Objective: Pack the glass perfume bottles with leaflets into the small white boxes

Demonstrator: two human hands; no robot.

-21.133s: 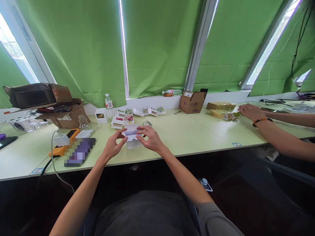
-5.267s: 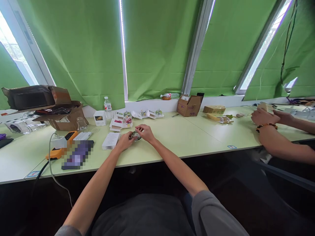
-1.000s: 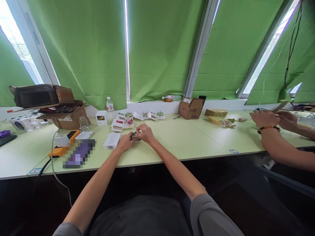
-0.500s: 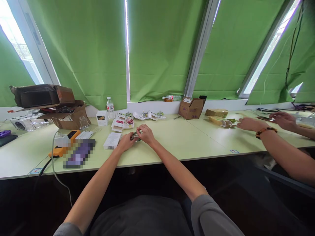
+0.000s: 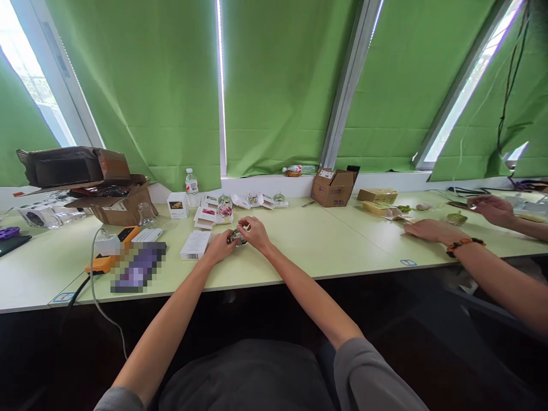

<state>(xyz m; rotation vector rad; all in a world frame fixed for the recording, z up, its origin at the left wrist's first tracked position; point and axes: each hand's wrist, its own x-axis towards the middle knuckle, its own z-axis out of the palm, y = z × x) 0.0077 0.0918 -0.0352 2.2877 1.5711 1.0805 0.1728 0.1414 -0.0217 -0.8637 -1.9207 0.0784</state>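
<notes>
Both my hands meet over the pale green table [image 5: 325, 240] in front of me. My left hand [image 5: 220, 246] and my right hand [image 5: 256, 233] are closed together on a small round shiny object [image 5: 236, 236], fingers pinching it from both sides. Most of that object is hidden by my fingers. A closed white box [image 5: 194, 245] with a barcode lies just left of my left hand. Further back stand several small white packages [image 5: 205, 212] and round ornaments in open card trays [image 5: 261, 199].
Open brown cartons [image 5: 107, 197] sit at the back left, an orange device [image 5: 112, 251] with a cable at the left. A water bottle [image 5: 190, 185] and a small brown box [image 5: 334, 187] stand near the windowsill. A co-worker's hands [image 5: 428, 229] rest on the table at the right.
My hands have stayed on the small round object with only slight finger shifts. The co-worker's nearer hand has moved left and lowered flat onto the table.
</notes>
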